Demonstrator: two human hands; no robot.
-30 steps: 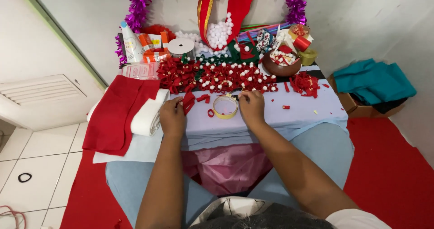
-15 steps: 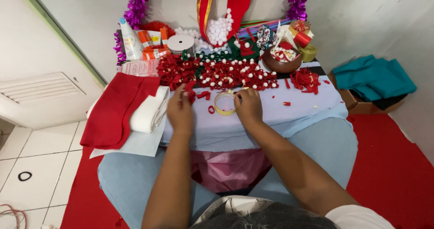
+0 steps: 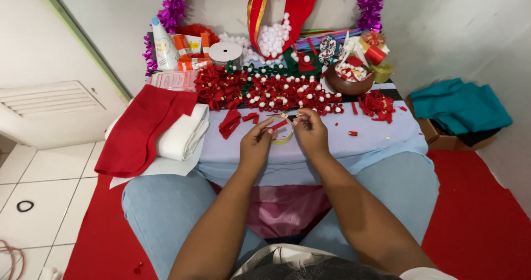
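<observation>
Two hands (image 3: 282, 139), one red strip (image 3: 278, 125)

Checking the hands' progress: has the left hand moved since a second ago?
Yes. The left hand moved right, away from the white felt roll, toward the right hand.

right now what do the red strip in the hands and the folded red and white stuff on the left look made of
Red strip: probably felt or ribbon; matte, bends limply between left hand and right hand.
Red cloth: likely felt; flat, matte, thick soft folds.
White roll: likely felt or batting; thick, fuzzy-looking layers.
</observation>
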